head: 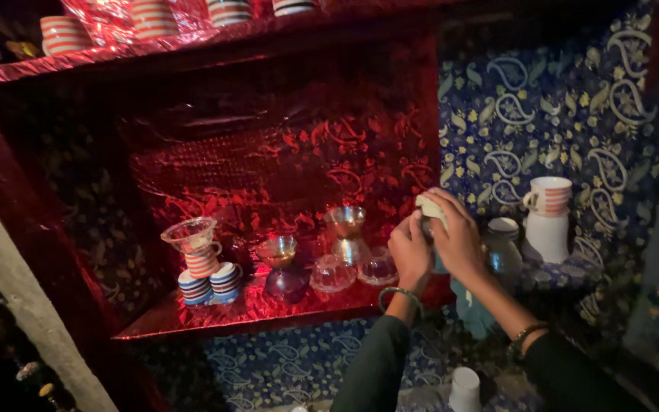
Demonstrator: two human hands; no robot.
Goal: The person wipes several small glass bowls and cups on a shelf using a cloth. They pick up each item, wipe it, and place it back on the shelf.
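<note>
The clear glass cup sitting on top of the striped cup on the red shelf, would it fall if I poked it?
Probably, yes. The clear glass cup sits tilted on the striped cup, so a poke could tip it off. It looks thin and see-through, so likely light and breakable. The shiny red shelf lining looks smooth, so the stack might slide too.

Pale object mostly hidden between right hand and left hand, kind unclear. Top-shelf striped cups cut off by upper edge. White cup cropped at bottom. Dark lower-left corner unreadable.
</note>
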